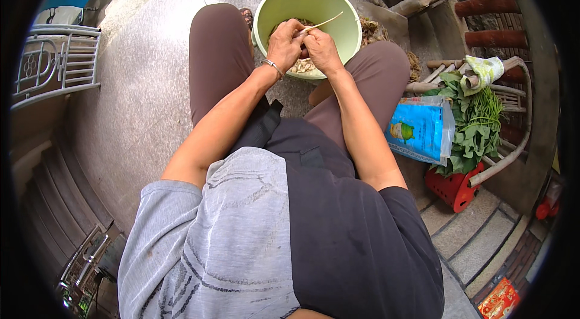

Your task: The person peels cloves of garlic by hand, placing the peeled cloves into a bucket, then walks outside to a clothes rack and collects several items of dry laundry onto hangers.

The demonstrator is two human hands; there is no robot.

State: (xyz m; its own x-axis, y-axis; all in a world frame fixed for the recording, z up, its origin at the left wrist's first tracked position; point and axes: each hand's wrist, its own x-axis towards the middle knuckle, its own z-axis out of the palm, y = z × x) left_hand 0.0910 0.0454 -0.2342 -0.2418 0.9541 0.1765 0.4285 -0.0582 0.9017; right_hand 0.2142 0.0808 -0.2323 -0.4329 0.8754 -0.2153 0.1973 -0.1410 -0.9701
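A pale, thin dry plant stalk (327, 21) runs between the fingertips of both hands, its free end pointing up to the right. My left hand (283, 45), with a metal bangle on the wrist, pinches the stalk's lower end. Close beside it, my right hand (322, 50) grips the same stalk with bent fingers. Whatever sits at the stalk's base is covered by the fingers. Both hands are above a light green plastic bucket (342, 4) standing between my knees. Pale and brownish plant pieces (302, 65) lie at its bottom, partly hidden by the hands.
Brown dried plant matter (374, 30) is heaped right of the bucket. At the right, a bamboo chair (521, 137) bears leafy greens (471, 137) and a blue plastic bag (419, 126), with a red perforated container (455, 190) below. Steps (54, 196) descend at the left, near a metal railing (79, 58).
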